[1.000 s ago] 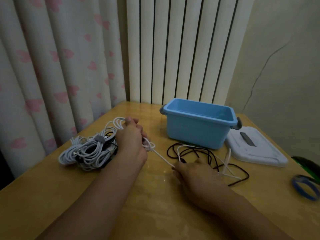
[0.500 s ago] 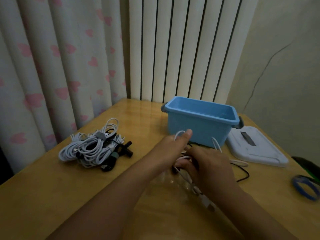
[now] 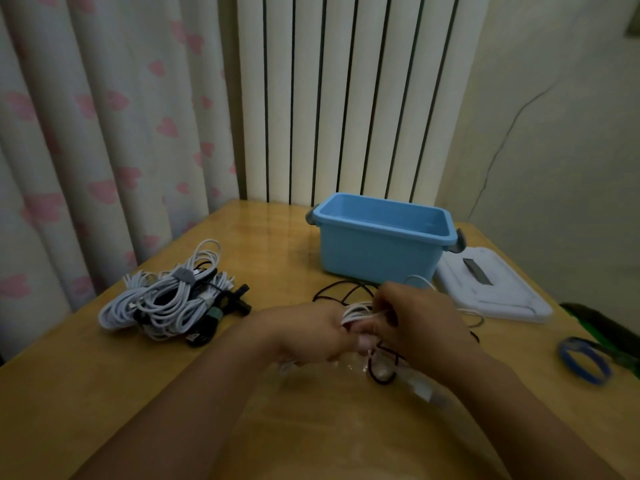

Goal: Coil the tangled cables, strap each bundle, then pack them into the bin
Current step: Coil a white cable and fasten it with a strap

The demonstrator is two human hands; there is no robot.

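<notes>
- The person's left hand (image 3: 311,332) and right hand (image 3: 420,327) meet over the middle of the wooden table (image 3: 86,393), toward its near edge.
- Between them is a white cable (image 3: 358,311), gathered into several loops. The left hand's fingers curl round the loops from the left; the right hand pinches the strands from the right.
- A black cable (image 3: 341,292) lies loose on the table just behind and under the hands, between them and the bin. Part of it curls out below the right hand, and whether either hand also grips it cannot be told.
- A blurred white plug end (image 3: 424,389) hangs or lies just below the right wrist.
- The blue bin (image 3: 377,258) stands open toward the far edge of the table, right of centre, with grey latches at both ends. Nothing shows in the part of its inside that is visible.
- The white lid (image 3: 502,299) lies flat just right of the bin, near the right edge.
- A pile of cables (image 3: 162,303), white and black, sits near the left edge, well apart from the hands. A grey strap (image 3: 183,275) wraps one white bundle on top.
- A blue ring (image 3: 583,363) lies near the right edge, nearer than the lid.
</notes>
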